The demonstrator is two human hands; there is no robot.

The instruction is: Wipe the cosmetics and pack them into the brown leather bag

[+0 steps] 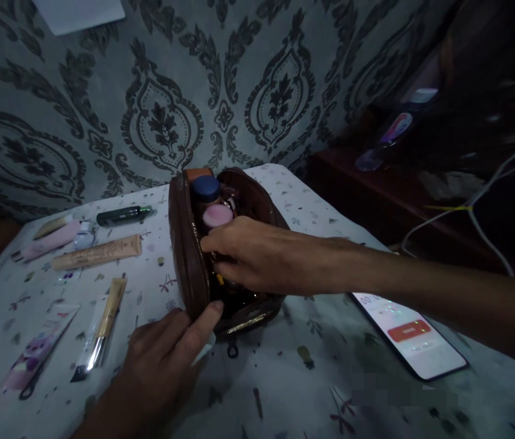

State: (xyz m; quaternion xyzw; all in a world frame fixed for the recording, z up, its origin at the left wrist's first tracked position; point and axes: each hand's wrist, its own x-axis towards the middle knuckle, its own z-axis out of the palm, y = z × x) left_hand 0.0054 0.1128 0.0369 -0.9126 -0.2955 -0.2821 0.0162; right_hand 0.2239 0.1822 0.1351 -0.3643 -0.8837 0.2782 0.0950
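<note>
A brown zip pouch [184, 268] stands unzipped on the patterned sheet. Inside it show a jar with a blue lid [206, 188], a pink round lid [217, 216] and several dim small items. My right hand [257, 253] reaches into the pouch with bent, closed fingers; what they hold, if anything, is hidden. At the pouch's near left corner, my left hand [161, 350] grips the rim, its thumb over the edge and its fingers curled against the outside. Something pale [205, 349] shows beneath that thumb, too unclear to name.
Left of the pouch lie a dark green bottle [122, 215], a beige tube [97, 253], a pink tube [49, 241], a gold-capped tube [108, 317] and a pink printed tube [42, 347]. A lit phone [415, 341] rests under my right forearm. A bottle [397, 128] and white cable [490, 189] are at right.
</note>
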